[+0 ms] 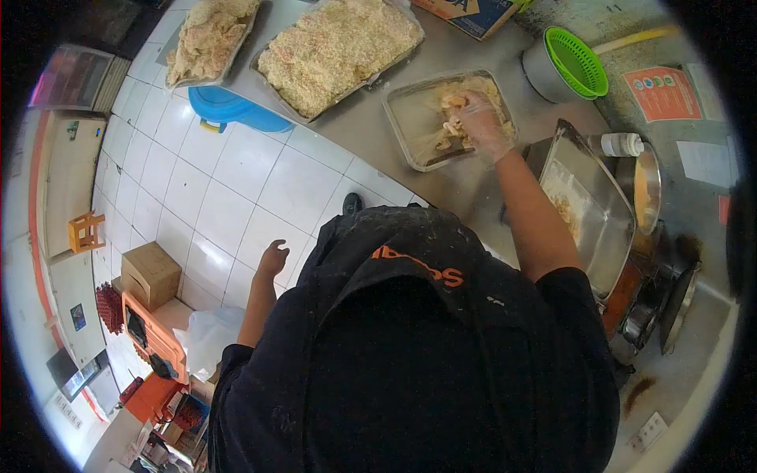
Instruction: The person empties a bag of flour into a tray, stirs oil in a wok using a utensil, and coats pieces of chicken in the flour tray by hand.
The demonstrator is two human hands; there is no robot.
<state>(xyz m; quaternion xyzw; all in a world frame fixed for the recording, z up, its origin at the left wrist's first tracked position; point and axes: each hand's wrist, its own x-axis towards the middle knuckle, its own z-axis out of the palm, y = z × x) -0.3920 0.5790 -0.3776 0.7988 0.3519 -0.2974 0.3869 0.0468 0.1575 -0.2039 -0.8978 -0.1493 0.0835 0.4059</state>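
Observation:
My right hand [482, 126], in a clear plastic glove, reaches down into a rectangular metal tray [408, 142]. Its fingers are closed around a pale, wet-coated piece of meat [454, 101]; similar pieces [451, 142] lie under and beside the hand in the tray's right half. Part of the held piece is hidden by the fingers. Away from the table, my left hand [274, 258] hangs bare over the tiled floor, fingers loosely apart and holding nothing.
Two trays of crumb-coated pieces [339, 57] [211, 39] stand along the steel table [367, 134]. At right are a deep metal pan [607, 205], a grey bucket [544, 75] with a green basket [574, 63], and a white-capped container [619, 144]. A blue tub [236, 106] sits below.

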